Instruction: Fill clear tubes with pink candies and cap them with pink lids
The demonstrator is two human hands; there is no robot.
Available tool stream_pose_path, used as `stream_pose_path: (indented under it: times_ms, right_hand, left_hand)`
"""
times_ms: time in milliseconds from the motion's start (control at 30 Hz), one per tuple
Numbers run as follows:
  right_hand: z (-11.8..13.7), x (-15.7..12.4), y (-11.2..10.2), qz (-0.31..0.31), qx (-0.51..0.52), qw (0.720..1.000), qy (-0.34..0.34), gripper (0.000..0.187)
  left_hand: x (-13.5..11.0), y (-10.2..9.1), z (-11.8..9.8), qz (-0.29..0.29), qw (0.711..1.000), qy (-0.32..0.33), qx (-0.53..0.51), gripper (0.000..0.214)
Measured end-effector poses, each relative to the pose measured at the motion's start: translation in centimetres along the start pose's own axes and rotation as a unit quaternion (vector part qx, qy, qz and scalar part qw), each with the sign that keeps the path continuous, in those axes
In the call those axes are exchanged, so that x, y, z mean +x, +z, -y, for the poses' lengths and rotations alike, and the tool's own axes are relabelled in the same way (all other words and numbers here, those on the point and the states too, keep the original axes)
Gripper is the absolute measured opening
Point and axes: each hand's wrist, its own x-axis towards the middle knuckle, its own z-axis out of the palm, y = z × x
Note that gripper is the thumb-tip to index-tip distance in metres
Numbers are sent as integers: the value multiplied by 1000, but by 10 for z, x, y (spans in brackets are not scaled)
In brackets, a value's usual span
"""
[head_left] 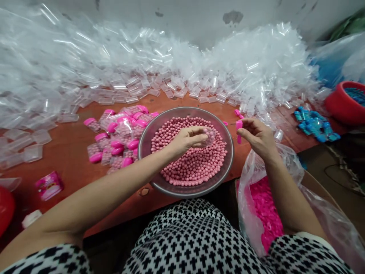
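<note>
Over a metal bowl (pixel 231 160) of round pink candies (pixel 185 167), my left hand (pixel 189 137) is closed around a small clear plastic container (pixel 210 137). Some pink candies show at the container's near end; how full it is I cannot tell. Right of the bowl's rim, my right hand (pixel 256 137) pinches a bright pink cap (pixel 238 131) between thumb and fingers, apart from the container. Left of the bowl lies a pile of filled containers with pink caps (pixel 116 144).
Clear empty containers (pixel 159 57) are heaped along the wall. An open plastic bag of pink caps (pixel 264 209) stands below my right arm. Blue-capped containers (pixel 316 123) and a red bowl (pixel 333 101) sit at the right. A pink packet (pixel 49 185) lies at the left.
</note>
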Motion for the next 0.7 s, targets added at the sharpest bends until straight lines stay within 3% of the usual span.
stream_pose_path:
  times_ms: [67, 200, 300, 500, 700]
  right_hand:
    - [30, 3, 11, 40, 21, 998, -50, 34]
    - [63, 9, 29, 115, -69, 978, -161, 32]
    - [66, 13, 35, 150, -94, 962, -209, 27]
    - [67, 7, 38, 152, -144, 954, -216, 24]
    - [63, -8, 45, 162, -215, 930, -249, 24]
  left_hand:
    - [0, 1, 1, 11, 999, 23, 45, 30]
    - [-3, 1, 1, 25, 983, 105, 152, 18]
    - [-6, 0, 0, 19, 969, 139, 205, 17]
    - [-12, 0, 0, -6, 959, 156, 236, 22]
    - [-13, -1, 3, -34, 923, 173, 342, 17]
